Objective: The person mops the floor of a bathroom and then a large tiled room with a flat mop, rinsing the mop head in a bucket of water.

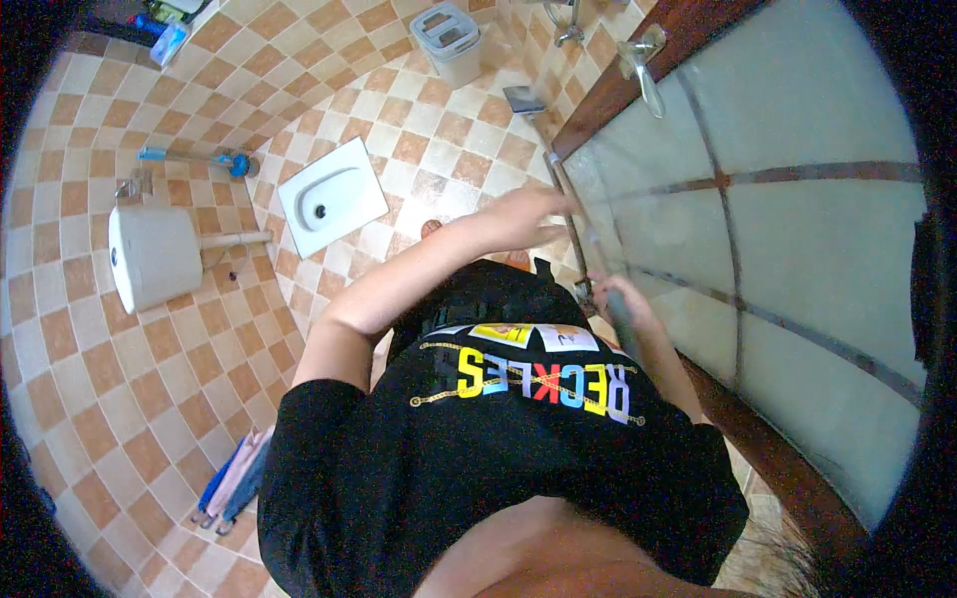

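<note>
A long pole [570,184] with a flat grey head [523,100] slants along the foot of the glass-panelled door; I cannot make out whether the head is a mop's or a squeegee's. My right hand [623,297] is closed around the pole's thick grey grip end, low on the right near my waist. Farther up the pole, my left hand [528,214] reaches across in front of me with fingers stretched and thumb apart. Its fingertips come close to the pole; whether they touch it is unclear. A dark thin bar runs beside the pole.
A white squat toilet [334,196] is set in the tiled floor ahead left. On the left wall are a cistern [155,259] and a blue toilet brush [237,164]. A lidded bin [449,45] stands at the back. The framed door [797,249], with its lever handle [646,75], borders my right.
</note>
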Demonstrator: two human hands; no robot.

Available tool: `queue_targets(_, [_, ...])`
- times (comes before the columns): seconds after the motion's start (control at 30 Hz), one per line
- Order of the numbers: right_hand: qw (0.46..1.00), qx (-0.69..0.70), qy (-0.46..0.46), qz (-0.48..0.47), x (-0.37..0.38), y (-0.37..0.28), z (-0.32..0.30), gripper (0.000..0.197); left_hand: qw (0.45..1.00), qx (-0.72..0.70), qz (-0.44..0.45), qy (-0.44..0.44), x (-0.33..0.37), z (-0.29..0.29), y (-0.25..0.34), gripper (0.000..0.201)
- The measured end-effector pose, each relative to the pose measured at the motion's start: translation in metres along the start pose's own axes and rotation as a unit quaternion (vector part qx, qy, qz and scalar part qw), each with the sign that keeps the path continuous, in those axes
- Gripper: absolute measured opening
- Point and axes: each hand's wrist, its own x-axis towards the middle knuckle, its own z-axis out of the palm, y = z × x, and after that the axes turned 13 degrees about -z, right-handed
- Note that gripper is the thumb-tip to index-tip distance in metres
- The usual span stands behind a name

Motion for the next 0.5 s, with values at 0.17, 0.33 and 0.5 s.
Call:
queue_targets(0.17, [0.934,-0.296,0.174,0.104,0.032,0.064,0.0,0.026,0.96,0.042,-0.277,-0.005,-0.111,0.003,-0.183,0.033])
queue_targets(0.33, [0.843,-0.475,0.248,0.044,0.071,0.11,-0.05,0.044,0.885,0.019,-0.461,0.058,-0.295,0.009,-0.349,0.026])
queue_targets(0.5, [0.76,-0.577,0.292,-0.065,0.064,0.115,-0.071,0.044,0.785,-0.031,-0.619,-0.016,-0.372,-0.028,-0.421,0.019])
